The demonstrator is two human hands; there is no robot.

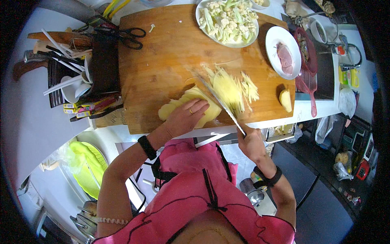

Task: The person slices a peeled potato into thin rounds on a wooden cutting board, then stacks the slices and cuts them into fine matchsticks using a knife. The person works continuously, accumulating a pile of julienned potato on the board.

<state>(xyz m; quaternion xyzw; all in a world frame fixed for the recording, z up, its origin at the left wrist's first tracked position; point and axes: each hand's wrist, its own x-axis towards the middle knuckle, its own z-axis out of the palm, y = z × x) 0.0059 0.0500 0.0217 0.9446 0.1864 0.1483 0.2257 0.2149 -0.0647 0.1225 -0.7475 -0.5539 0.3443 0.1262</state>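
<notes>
On the wooden cutting board point(161, 68), my left hand point(186, 117) presses down on a fanned row of thin potato slices point(214, 108), fingers bent over them. My right hand point(253, 143) grips the handle of a kitchen knife point(224, 106). Its blade stands edge down at the right end of the slices, apart from my left fingertips. Just right of the blade lies a heap of potato shreds point(225, 85), with a smaller bunch of shreds point(249, 88) beside it. A potato chunk point(285, 100) sits near the board's right edge.
Cauliflower florets point(228, 19) fill a white plate at the board's far side. A white oval plate point(272, 36) holds a piece of raw meat point(285, 59). Black-handled scissors point(134, 38) hang over the board's left edge, beside a black utensil holder point(105, 65). A pink-handled basket point(313, 105) lies right.
</notes>
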